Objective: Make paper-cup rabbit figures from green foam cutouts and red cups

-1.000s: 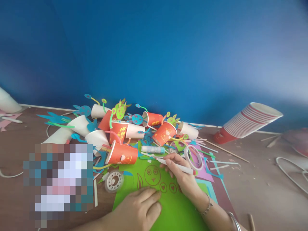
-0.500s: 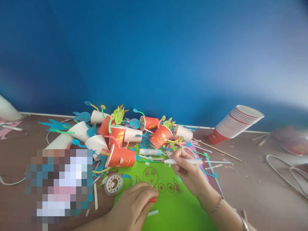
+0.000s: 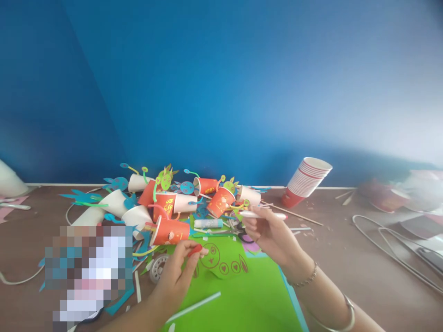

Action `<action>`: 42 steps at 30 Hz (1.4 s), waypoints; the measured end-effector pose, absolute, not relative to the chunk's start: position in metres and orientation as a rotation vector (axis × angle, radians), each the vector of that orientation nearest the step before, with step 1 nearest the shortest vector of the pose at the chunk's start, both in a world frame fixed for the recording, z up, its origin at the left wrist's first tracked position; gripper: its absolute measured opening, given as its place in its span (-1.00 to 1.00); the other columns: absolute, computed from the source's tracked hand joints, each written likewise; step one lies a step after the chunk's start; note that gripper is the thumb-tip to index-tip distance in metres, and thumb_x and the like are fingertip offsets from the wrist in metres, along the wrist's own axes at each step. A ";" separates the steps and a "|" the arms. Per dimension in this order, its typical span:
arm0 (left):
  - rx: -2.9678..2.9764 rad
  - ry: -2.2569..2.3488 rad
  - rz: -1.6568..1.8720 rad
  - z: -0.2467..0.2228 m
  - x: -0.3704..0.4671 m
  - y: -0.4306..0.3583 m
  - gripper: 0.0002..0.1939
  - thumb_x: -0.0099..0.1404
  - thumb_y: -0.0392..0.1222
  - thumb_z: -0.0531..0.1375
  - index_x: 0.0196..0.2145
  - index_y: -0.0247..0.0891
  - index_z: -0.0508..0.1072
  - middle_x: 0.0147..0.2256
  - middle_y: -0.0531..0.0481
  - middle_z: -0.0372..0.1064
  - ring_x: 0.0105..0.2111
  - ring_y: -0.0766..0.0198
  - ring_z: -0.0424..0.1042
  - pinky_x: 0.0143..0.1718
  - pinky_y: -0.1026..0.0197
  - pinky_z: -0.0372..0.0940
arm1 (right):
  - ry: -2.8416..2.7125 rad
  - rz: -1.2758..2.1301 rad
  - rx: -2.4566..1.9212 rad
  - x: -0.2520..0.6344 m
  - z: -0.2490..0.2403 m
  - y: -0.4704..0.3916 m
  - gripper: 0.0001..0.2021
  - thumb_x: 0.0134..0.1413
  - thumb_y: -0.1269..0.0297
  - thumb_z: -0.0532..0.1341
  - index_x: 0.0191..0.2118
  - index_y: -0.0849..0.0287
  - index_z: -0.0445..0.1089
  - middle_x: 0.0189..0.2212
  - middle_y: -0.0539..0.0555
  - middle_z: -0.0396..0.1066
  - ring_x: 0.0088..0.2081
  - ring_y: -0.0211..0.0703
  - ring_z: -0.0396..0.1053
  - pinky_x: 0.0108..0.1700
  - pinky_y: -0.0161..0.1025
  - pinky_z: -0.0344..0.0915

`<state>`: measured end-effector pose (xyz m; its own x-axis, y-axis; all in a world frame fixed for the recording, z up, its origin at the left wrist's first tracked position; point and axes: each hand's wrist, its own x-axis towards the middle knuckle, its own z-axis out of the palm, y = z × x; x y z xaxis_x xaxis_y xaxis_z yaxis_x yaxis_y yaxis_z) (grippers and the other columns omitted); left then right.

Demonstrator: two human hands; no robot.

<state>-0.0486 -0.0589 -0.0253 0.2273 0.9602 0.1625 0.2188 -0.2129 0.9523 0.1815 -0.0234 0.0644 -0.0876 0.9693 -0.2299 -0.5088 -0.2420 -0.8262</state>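
My left hand (image 3: 178,272) is closed over the left side of the green paper sheet (image 3: 249,295), pinching a red pen cap (image 3: 195,250) between thumb and fingers. Above the sheet's upper right part, my right hand (image 3: 272,233) grips a white marker (image 3: 254,215) with red near its right end. Drawn on the green sheet are a round face (image 3: 210,260), small circles with hearts and a pointed ear shape (image 3: 243,263). A second ear shape is partly hidden by my left hand. A pale paper strip (image 3: 197,305) lies lower on the sheet.
Several cup figures (image 3: 171,230) with bent straws crowd the back. A glue stick (image 3: 208,223), scissors (image 3: 245,238) and a tape roll (image 3: 158,268) lie near the sheet. A leaning cup stack (image 3: 306,180) stands back right; a white cable (image 3: 363,233) curls at right.
My left hand has turned and lifted, exposing the red cap in its fingers. My right hand has raised and tilted the marker, with its red end now pointing right. The view has shifted.
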 end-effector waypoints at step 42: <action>1.669 0.892 0.959 -0.046 -0.018 -0.051 -0.69 0.33 0.03 0.09 -0.28 -0.26 0.46 -0.45 -0.03 0.45 -0.48 0.29 0.35 -0.44 0.34 0.22 | -1.154 1.224 -1.240 0.140 -0.022 -0.051 -0.62 -0.05 -0.10 0.12 -0.58 0.09 0.11 -0.84 -0.16 0.16 -0.78 -0.40 0.04 -0.70 -0.42 -0.05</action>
